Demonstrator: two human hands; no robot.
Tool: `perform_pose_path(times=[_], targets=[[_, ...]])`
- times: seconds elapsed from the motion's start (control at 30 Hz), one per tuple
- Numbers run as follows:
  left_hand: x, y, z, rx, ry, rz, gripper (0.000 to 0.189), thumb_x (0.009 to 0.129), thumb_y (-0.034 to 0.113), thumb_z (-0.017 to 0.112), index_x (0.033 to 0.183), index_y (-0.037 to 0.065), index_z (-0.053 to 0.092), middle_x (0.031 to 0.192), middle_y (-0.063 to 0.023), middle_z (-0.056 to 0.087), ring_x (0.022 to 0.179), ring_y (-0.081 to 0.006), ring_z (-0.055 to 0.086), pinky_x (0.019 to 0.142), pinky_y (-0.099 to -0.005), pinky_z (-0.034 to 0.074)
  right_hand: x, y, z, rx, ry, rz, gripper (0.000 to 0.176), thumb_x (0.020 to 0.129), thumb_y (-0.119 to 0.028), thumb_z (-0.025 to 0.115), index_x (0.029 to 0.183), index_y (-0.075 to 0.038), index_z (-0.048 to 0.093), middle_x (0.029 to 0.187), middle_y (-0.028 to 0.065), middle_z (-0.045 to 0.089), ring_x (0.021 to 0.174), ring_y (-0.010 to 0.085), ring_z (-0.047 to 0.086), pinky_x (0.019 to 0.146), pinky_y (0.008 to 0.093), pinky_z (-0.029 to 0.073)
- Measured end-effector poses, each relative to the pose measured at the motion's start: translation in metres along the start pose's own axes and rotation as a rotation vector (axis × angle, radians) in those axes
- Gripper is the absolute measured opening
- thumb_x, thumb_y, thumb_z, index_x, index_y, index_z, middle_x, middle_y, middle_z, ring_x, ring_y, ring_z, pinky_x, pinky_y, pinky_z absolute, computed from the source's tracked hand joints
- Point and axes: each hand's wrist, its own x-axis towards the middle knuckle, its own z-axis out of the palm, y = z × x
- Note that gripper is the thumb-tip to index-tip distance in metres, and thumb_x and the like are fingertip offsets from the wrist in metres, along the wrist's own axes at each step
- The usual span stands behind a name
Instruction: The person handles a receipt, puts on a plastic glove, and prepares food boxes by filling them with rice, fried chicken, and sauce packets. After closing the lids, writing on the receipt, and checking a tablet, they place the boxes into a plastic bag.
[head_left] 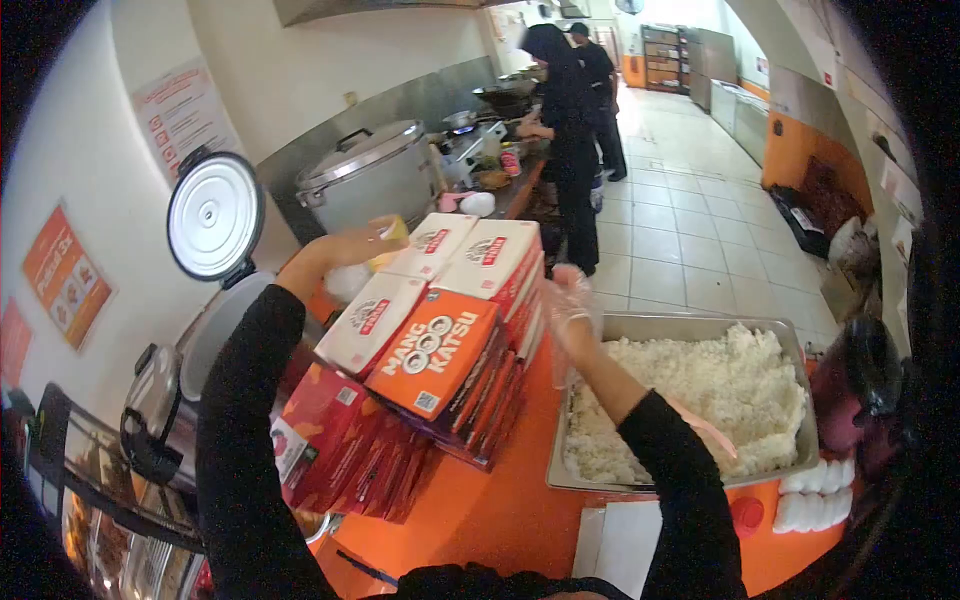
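The stacked cartons stand on the orange counter (545, 540), mainly between the two hands. The left hand (368, 243) is at the far left side of the stacks, with a pale yellow item (396, 233) at its fingers; whether it grips that item cannot be determined. The right hand (573, 305), in a clear plastic glove, has its fingers bent beside the right side of the stacks; contact or grip cannot be determined.

The white cartons (372, 318) form the upper units, nearest the hands. Nearer the wearer, below both hands, the orange carton (435, 350) lies flat on its stack. Its long axis runs from near left to far right; its printed face points upward, and the lettering climbs toward the right hand. The long axis of the nearest white carton runs roughly parallel. The red cartons (350, 440) lean in a slanted stack, nearer the wearer than the left hand.

Containers: to the right of the right hand, a rectangular metal tray (690, 322) holds white rice (720, 375). A pink utensil (705, 430) lies over the rice, partly hidden by the right sleeve. Beyond the left hand stands a large lidded metal cooker (370, 190). Left of the left forearm, a pot (215, 335) has its round lid (213, 215) raised; its contents are hidden.
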Motion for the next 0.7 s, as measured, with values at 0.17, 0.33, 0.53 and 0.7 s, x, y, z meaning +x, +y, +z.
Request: perform_pose_path(times=[0.17,0.33,0.53,0.7], targets=[[-0.071,-0.093,0.020,-0.374,-0.282,-0.212,0.110,0.073,0.087,0.038,0.146,0.004,0.029,0.141,-0.0218,0.040,0.116,-0.0332,0.052,0.097,-0.0475,0.041,-0.025,-0.097,-0.009,-0.127,-0.211,-0.256,0.038,0.084,-0.040,0.057,0.107,-0.011,0.063,0.098,0.0143,0.067,0.094,0.0319,0.063,0.086,0.0394,0.047],[-0.081,-0.138,0.059,-0.802,-0.459,-0.023,0.099,0.085,0.079,0.024,0.145,0.000,0.029,0.141,-0.0202,0.042,0.130,-0.0283,0.044,0.102,-0.0455,0.040,-0.062,-0.210,0.021,-0.465,-0.692,-0.355,0.038,0.082,-0.042,0.056,0.099,-0.010,0.066,0.106,0.0163,0.066,0.098,0.0308,0.062,0.086,0.0411,0.047],[-0.064,-0.140,0.096,-0.970,-0.441,0.284,0.097,0.084,0.081,0.018,0.143,0.007,0.035,0.137,-0.0163,0.048,0.108,-0.0263,0.059,0.087,-0.0387,0.050,-0.080,-0.250,0.090,-1.016,-1.105,-0.329,0.040,0.085,-0.040,0.061,0.111,-0.010,0.062,0.103,0.0119,0.065,0.099,0.0259,0.061,0.087,0.0352,0.047],[-0.029,-0.153,0.143,-1.035,-0.394,0.102,0.087,0.086,0.078,0.021,0.138,0.012,0.043,0.127,-0.0133,0.055,0.087,-0.0211,0.061,0.069,-0.0401,0.053,-0.095,-0.260,0.121,-1.197,-0.897,-0.254,0.046,0.089,-0.041,0.060,0.120,-0.007,0.057,0.100,0.0104,0.067,0.087,0.0237,0.065,0.079,0.0345,0.051]])
